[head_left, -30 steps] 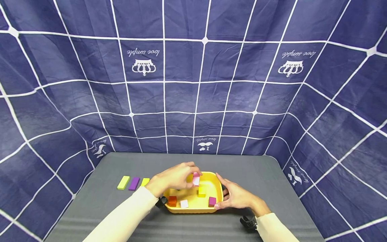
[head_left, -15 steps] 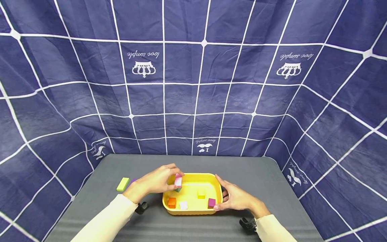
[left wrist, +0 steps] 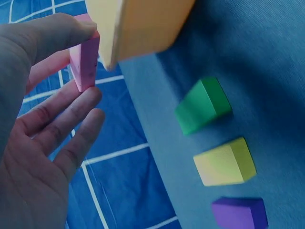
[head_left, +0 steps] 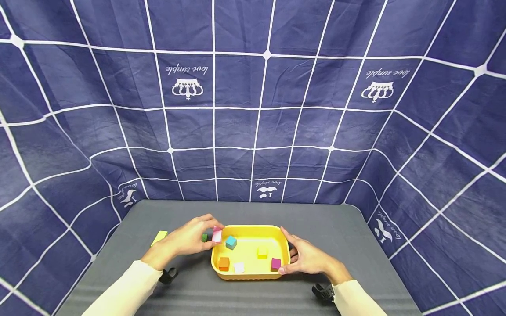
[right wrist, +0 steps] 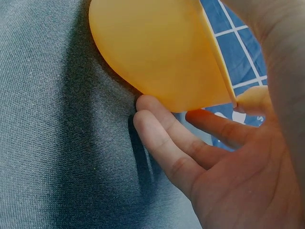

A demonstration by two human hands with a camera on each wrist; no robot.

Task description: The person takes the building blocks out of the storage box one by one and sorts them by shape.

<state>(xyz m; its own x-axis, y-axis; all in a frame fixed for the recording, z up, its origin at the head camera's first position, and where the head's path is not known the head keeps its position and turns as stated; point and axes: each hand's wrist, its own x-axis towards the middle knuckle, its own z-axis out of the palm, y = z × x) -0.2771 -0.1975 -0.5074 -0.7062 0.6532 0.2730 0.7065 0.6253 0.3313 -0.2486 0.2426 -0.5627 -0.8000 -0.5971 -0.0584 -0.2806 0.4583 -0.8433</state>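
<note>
Left hand [head_left: 187, 238] pinches the pink block [left wrist: 88, 59], probably light and stiff, sensibly by its ends; right hand [head_left: 310, 256] clasps the yellow tray [head_left: 253, 277] at three o'clock.

The left wrist view cuts off the yellow tray [left wrist: 147, 31] above and the purple block [left wrist: 236, 212] below.

Your tray [head_left: 253, 276] holds five cubes [head_left: 231, 242]; your right hand [head_left: 310, 255] is at its right end, your left hand [head_left: 189, 237] and a block [head_left: 217, 235] at its left, more blocks [left wrist: 205, 106] farther left.
</note>
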